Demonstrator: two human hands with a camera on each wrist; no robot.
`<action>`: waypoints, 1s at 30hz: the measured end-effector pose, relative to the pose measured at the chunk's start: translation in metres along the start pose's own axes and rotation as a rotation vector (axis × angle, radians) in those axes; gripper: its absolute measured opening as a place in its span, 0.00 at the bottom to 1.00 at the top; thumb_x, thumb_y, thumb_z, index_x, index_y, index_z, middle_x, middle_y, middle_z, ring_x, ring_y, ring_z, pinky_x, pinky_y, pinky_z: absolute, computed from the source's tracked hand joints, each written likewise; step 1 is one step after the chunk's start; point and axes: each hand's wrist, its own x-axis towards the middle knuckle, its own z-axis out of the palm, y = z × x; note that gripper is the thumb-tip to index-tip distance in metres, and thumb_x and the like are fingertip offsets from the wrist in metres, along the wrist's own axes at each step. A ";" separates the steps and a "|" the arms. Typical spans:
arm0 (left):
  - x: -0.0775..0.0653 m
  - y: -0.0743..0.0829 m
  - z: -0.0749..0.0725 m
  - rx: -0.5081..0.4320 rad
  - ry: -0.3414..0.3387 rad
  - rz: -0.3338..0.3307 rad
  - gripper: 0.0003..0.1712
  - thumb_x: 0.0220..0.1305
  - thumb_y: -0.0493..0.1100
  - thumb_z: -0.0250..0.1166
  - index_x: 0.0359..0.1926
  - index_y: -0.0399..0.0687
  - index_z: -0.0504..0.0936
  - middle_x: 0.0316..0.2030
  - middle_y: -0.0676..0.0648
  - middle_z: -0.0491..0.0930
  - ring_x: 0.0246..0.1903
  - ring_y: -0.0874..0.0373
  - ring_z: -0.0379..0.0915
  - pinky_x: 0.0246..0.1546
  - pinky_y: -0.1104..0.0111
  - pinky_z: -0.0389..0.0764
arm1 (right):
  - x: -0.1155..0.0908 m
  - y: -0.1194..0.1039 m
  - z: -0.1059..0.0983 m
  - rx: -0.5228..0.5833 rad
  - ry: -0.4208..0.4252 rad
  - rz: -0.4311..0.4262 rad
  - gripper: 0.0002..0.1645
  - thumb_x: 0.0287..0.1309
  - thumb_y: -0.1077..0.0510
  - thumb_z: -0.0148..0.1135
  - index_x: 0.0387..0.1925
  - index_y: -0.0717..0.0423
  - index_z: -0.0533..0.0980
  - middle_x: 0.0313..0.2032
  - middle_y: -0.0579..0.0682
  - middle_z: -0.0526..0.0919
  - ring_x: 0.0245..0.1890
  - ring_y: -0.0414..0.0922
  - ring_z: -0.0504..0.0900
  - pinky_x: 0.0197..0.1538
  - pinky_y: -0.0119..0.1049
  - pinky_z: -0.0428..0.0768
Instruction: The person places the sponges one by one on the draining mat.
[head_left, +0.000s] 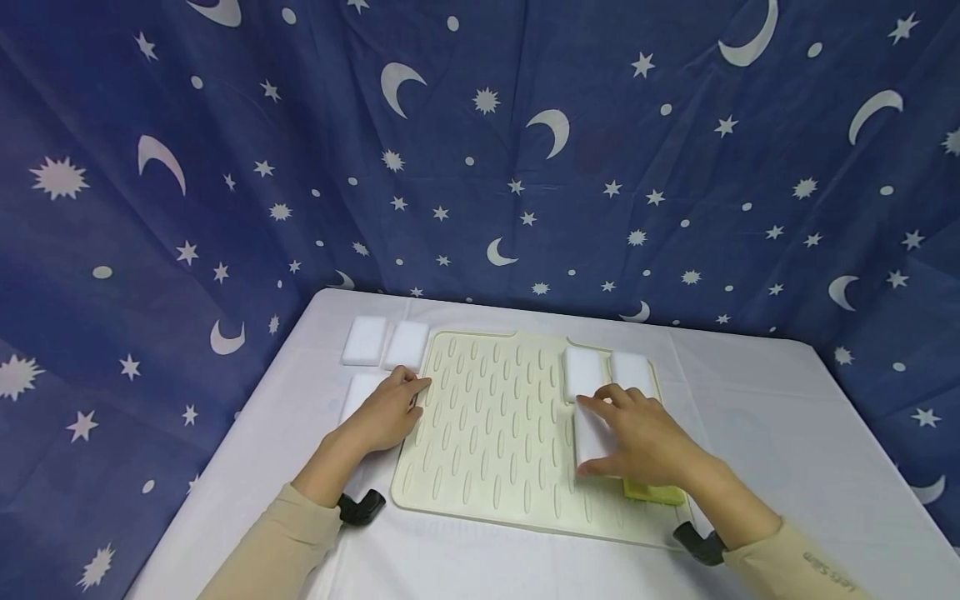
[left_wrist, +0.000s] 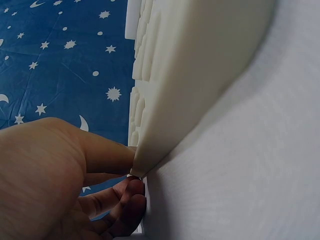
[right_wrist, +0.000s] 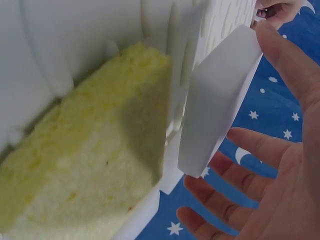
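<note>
Between the thumb and fingers of the right hand (head_left: pixel 643 440), a white block (head_left: pixel 592 437) is grasped across its ends, over the right part of a cream mat (head_left: pixel 468 425). The mat's left edge is touched by the left hand (head_left: pixel 386 412); whether it is pinched cannot be told. Leftward, exposed ribbed surface is offered up to that edge; room is narrowed by a yellow sponge (head_left: pixel 656 493) nearer right and two other white blocks (head_left: pixel 582 373) just beyond. The held block's long axis is directed near to far, roughly along the mat's sides.
</note>
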 end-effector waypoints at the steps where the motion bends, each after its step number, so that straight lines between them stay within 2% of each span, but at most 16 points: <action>1: 0.000 0.000 0.000 -0.002 0.000 -0.001 0.30 0.72 0.36 0.62 0.72 0.34 0.72 0.62 0.36 0.71 0.61 0.44 0.71 0.66 0.51 0.73 | 0.000 -0.001 0.001 -0.002 -0.003 0.002 0.60 0.39 0.26 0.79 0.72 0.48 0.73 0.61 0.51 0.75 0.57 0.57 0.76 0.60 0.60 0.75; 20: 0.001 -0.002 0.001 -0.020 -0.001 -0.014 0.30 0.72 0.36 0.62 0.72 0.35 0.71 0.62 0.36 0.71 0.62 0.45 0.71 0.67 0.52 0.72 | 0.000 -0.010 0.015 -0.036 -0.019 0.000 0.61 0.38 0.25 0.79 0.72 0.49 0.73 0.59 0.51 0.76 0.56 0.56 0.77 0.58 0.58 0.75; 30: 0.001 -0.001 0.001 -0.015 0.001 -0.018 0.30 0.72 0.36 0.62 0.72 0.34 0.72 0.62 0.36 0.71 0.60 0.45 0.71 0.66 0.52 0.73 | -0.001 -0.011 0.016 -0.030 -0.035 0.010 0.61 0.39 0.25 0.78 0.72 0.50 0.73 0.61 0.51 0.76 0.58 0.57 0.76 0.61 0.59 0.73</action>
